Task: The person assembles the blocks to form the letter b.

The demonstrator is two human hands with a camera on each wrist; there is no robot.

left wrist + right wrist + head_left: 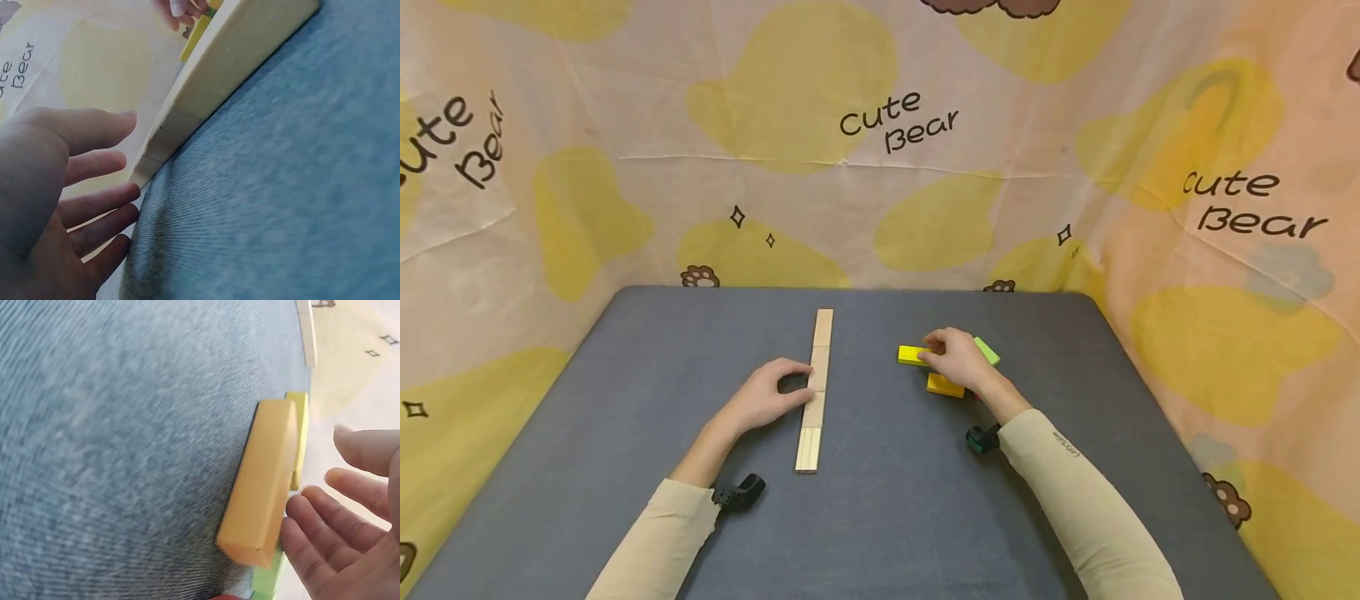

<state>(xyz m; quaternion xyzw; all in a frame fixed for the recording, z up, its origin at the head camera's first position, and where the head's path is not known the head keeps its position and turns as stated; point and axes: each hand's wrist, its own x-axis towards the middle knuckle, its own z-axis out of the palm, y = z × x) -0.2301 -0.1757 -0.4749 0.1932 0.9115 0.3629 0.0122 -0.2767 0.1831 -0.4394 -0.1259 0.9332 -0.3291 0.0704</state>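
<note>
Several plain wooden blocks lie end to end in a straight row on the grey table. My left hand is beside the row's left side, thumb and fingers spread apart, with the fingertips at or very near the wood. In the left wrist view nothing lies between those fingers. Over on the right, my right hand hovers by a yellow block, its fingers loosely bent. The right wrist view shows that hand gripping nothing. Nearer to me is an orange block; a green block sits partly behind the hand.
A bit of something red shows at the bottom edge of the right wrist view, mostly hidden. Printed cloth hangs behind and at both sides of the table. Dark wrist-worn devices stick out from both wrists.
</note>
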